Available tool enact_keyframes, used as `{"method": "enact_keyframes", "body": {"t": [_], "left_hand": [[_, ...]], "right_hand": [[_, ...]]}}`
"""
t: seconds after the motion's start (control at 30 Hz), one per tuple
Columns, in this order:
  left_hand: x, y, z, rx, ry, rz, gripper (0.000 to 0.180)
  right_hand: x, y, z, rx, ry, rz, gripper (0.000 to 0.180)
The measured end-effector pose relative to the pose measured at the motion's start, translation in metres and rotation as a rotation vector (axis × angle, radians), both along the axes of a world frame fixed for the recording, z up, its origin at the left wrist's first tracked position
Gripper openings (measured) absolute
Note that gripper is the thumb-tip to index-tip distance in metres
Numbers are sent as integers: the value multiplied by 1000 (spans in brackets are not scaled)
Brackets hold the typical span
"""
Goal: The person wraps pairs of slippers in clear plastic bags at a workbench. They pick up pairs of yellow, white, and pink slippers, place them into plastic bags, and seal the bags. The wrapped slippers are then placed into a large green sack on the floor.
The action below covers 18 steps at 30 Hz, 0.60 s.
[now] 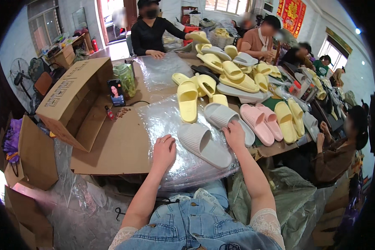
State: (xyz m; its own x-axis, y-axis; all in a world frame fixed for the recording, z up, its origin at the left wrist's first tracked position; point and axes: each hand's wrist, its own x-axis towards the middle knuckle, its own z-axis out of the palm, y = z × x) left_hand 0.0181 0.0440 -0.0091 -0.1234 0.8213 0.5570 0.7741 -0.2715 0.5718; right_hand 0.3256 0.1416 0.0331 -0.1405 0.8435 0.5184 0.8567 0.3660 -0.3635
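Reference point: the near grey slipper (208, 150), laid on a clear plastic sheet (160, 121) over the cardboard-covered worktop (121, 156). Left of it, an open cardboard box (71, 100), a propped phone (116, 92) and a clear jar (125, 79) are placed. Its far side is crowded by a yellow slipper (187, 100) and, farther beyond, a slipper heap (233, 71). Right of it, pink slippers (254, 118) and a yellow pair (288, 125) are set side by side. The left hand (165, 150) is placed just left of it, fingers bent; grip cannot be told. The far grey slipper (221, 114), just beyond and to its right, is touched near the strap by the right hand (235, 134); whether it is gripped cannot be determined.
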Motion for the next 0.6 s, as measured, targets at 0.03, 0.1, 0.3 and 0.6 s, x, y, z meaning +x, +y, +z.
{"method": "enact_keyframes", "body": {"t": [0.03,0.1,0.3,0.6], "left_hand": [[0,0,0,-17,2,-3,19],[-3,1,-1,-52,4,-10,21],[-1,1,-3,-18,-9,-26,20],[0,0,0,-29,17,-12,21]], "right_hand": [[-6,-5,5,22,18,19,23],[-24,-11,13,-11,6,87,22],[-21,14,-27,-257,159,288,35],[-47,-6,-8,-246,94,81,47]]}}
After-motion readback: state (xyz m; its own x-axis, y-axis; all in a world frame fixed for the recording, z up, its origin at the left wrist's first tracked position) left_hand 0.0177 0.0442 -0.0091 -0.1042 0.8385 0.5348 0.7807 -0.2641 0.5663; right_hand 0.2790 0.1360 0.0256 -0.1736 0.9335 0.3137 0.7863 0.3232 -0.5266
